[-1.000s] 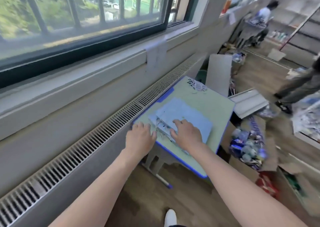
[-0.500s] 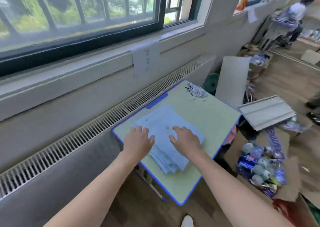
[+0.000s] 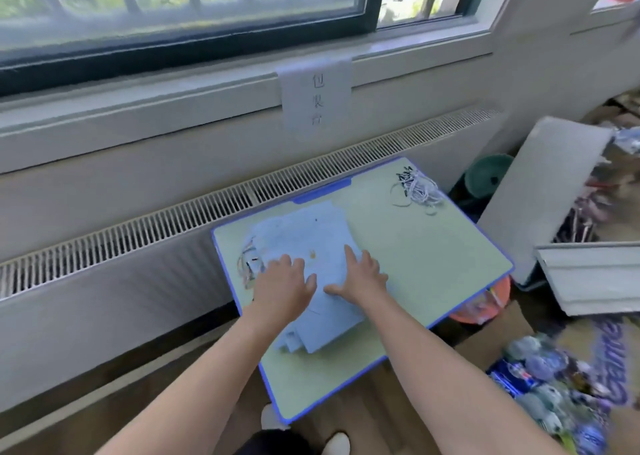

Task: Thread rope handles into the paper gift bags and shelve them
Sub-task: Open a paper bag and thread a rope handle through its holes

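Note:
A stack of flat light-blue paper gift bags (image 3: 304, 239) lies on a small green desk with a blue rim (image 3: 415, 257). My left hand (image 3: 282, 284) rests flat on the stack's left part, fingers straight. Spread fingers of my right hand (image 3: 360, 276) press on the right part of the stack. A tangle of white rope handles with dark tips (image 3: 415, 187) sits at the desk's far right corner. A few coloured cords (image 3: 247, 267) lie at the desk's left edge beside my left hand.
The desk stands against a radiator grille (image 3: 173, 222) under a window; a paper sign (image 3: 315, 97) hangs on the sill. To the right stand a leaning white board (image 3: 540, 191), white panels (image 3: 588, 274), a green bucket (image 3: 485, 177) and a cardboard box of packaged goods (image 3: 554, 395).
The camera has swung left and closer, so the desk now sits more squarely in view. Both hands stay flat on the stack of bags, a little nearer its middle.

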The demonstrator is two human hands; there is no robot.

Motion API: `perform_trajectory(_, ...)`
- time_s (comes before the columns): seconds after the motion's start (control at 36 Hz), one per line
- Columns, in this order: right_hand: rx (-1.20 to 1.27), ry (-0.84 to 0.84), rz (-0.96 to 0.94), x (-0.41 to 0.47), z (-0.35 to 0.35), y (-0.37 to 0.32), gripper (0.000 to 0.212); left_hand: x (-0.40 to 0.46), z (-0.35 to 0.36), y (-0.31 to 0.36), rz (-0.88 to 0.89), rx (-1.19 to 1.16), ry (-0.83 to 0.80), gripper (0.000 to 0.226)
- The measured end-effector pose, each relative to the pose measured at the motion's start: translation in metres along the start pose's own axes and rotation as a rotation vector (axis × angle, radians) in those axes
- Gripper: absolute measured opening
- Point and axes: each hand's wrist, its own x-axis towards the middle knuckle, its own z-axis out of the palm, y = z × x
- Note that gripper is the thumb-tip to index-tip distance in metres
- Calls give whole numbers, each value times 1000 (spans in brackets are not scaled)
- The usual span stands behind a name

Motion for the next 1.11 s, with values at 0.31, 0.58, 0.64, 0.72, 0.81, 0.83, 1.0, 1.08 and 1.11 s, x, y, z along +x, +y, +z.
perform_trajectory(0.31, 410, 142, 30, 19, -21, 49, 73, 43, 3, 8, 47, -5, 19, 36)
perform_trajectory(0.58, 624, 416, 53, 35, -77, 120, 33, 93, -24, 46, 25, -186, 89, 22)
perform_trajectory(0.64, 613, 410, 32, 46, -83, 134, 33, 105, -28, 59, 23, -226, 83, 18)
perform_trajectory(0.72, 594, 369, -24, 68, -86, 153, 35, 122, -31, 83, 31, -241, 140, 20)
perform_trajectory(0.81, 578, 328, -121, 88, -92, 164, 35, 138, -31, 112, -13, -339, 146, 18)
perform_trajectory(0.83, 562, 312, -156, 94, -93, 168, 34, 141, -30, 121, -43, -380, 125, 19)
perform_trajectory(1.0, 411, 159, -242, 145, -98, 196, 21, 164, -18, 156, -146, -430, 44, 28)
perform_trajectory(1.08, 324, 156, -274, 173, -102, 200, 32, 171, -11, 158, -205, -418, 25, 25)
perform_trajectory(1.11, 289, 146, -295, 182, -103, 199, 34, 173, -9, 158, -218, -421, 22, 25)
